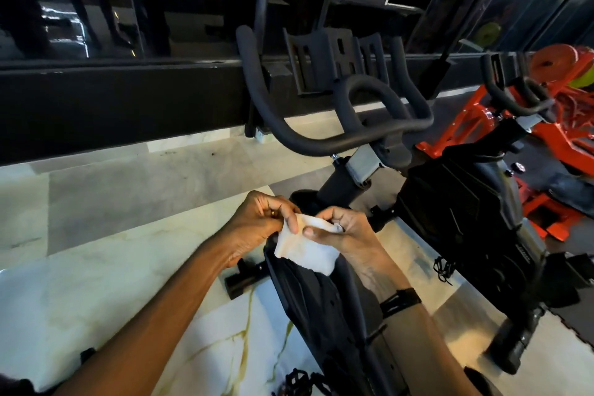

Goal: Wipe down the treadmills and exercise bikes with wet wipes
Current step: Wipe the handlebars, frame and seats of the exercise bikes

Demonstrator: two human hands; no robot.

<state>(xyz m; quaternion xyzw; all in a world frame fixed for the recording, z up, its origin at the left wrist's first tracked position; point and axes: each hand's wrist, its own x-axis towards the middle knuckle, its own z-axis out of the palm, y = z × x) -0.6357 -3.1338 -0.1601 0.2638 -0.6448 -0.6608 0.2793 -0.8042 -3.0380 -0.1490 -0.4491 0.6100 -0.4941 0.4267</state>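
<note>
In the head view, just below the black bike's handlebar [337, 135], the left hand [257, 222] and right hand [347, 231] each pinch a top corner of the limp wet wipe [305, 251], which looks light, soft, perhaps slightly soiled, and best gripped by its edges.

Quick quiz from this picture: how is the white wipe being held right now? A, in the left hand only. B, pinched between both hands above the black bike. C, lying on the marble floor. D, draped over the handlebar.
B: the left hand and the right hand both pinch the top edge of the wet wipe, which hangs in front of the black exercise bike.
</note>
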